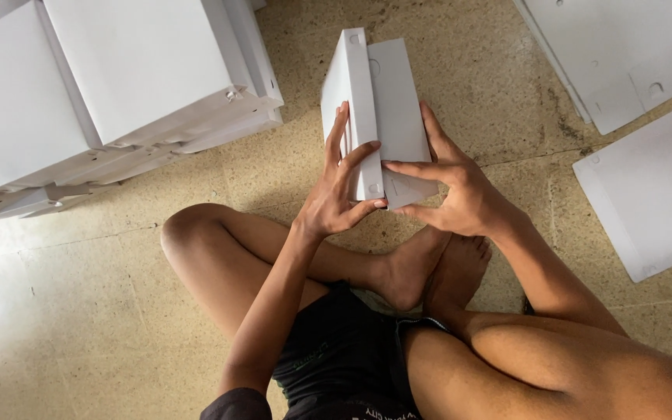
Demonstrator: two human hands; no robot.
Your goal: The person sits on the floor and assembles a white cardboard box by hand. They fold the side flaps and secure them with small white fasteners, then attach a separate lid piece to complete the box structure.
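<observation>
Speckled stone floor (103, 311) surrounds a cross-legged person holding a white cardboard box (379, 109) above the feet — left hand (340, 194) gripping its near corner, right hand (460, 194) clasping the other side. Stacked white boxes (110, 85) sit well apart — flat white sheets (647, 187) opposite.

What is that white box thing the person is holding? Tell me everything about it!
The white cardboard box is plain, flat and partly folded, with a narrow side panel facing up and a wider panel beside it. Small round cut-outs show near its top and bottom corners. It stands tilted above the speckled floor, in front of the person's crossed feet. The left hand wraps the narrow panel, thumb across it; the right hand holds the wider panel's lower edge.
</observation>
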